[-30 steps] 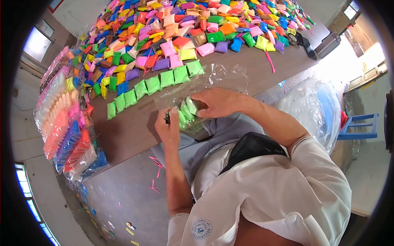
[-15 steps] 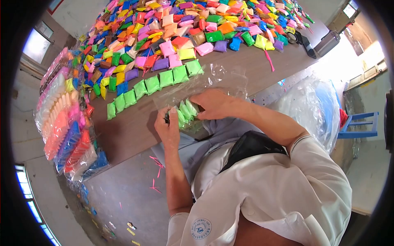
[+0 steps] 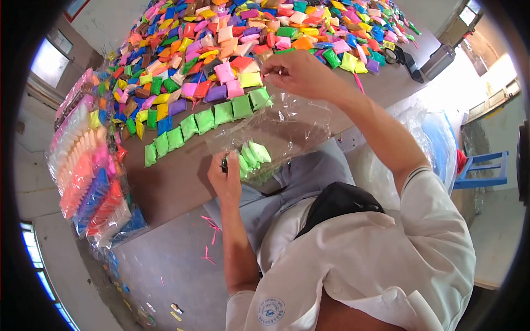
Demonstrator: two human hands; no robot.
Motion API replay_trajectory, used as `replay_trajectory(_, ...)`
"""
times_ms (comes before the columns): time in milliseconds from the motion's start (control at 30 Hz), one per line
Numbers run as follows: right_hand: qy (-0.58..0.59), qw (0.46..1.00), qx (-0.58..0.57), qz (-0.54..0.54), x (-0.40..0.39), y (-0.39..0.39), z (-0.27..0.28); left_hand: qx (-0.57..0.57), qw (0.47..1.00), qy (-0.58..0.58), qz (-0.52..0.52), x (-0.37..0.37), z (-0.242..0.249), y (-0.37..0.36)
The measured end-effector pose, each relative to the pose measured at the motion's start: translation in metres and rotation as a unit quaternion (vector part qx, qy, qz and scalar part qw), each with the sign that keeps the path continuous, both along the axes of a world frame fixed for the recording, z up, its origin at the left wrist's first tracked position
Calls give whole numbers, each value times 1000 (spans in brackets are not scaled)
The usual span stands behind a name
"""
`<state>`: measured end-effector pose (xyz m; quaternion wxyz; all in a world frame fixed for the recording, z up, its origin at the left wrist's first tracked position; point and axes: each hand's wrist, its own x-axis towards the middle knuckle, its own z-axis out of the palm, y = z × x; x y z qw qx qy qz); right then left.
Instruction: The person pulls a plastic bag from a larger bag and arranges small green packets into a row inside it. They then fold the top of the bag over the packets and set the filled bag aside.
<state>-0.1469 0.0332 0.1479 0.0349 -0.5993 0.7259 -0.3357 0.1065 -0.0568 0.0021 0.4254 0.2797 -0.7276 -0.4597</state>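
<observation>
Left hand [image 3: 225, 179]: closed around the mouth of a clear plastic bag [image 3: 276, 135], pinching it at the near edge of the table [image 3: 182, 171].
Right hand [image 3: 295, 71]: raised over the table beyond the bag, fingers curled together; whether anything small sits between the fingertips cannot be told.
Bag: held open just right of the left hand, stretching up toward the right forearm; a few green packets [image 3: 251, 155] already inside, bunched by the left thumb.
Green row [image 3: 204, 118]: loose green packets lined on the table between the two hands, its end just below and left of the right hand.
Mixed heap [image 3: 232, 38]: packets of many colours, beyond and to both sides of the right hand.
Filled bags [image 3: 88, 165]: sorted colours, stacked well left of the left hand.
Step, as judged: filling the bag with green packets, right hand out for more.
Next move, as judged: calls for a pinch on the nearest packet of the row, then a drop into the mouth while the left grip holds it wide.
</observation>
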Motion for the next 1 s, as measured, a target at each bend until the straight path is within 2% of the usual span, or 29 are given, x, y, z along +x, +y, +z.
replay_trajectory(133,40,990,103,88,-39,-37,-23,3,1000,3,-4,0,1,0)
replay_trajectory(233,24,967,219,131,-45,-50,-33,19,1000,-7,-1,1,1,1)
replay_trajectory(333,70,952,238,179,-53,-63,-58,18,1000,-14,2,1,4,2)
replay_trajectory(433,108,943,263,176,-48,-63,-67,19,1000,-4,2,0,4,3)
replay_trajectory(467,88,937,301,154,-45,-63,-67,17,1000,0,3,0,2,2)
replay_trajectory(667,90,956,228,161,-43,-59,-77,12,1000,4,4,-1,-5,0)
replay_trajectory(767,106,968,152,170,-50,-62,-85,24,1000,-7,9,1,-2,1)
replay_trajectory(867,-38,975,167,138,-35,-57,-56,28,999,-16,9,1,-1,1)
replay_trajectory(967,-43,978,68,190,-37,-73,-75,37,999,-24,9,1,5,2)
replay_trajectory(1000,-52,974,115,187,-34,-76,-71,35,999,-19,10,1,5,3)
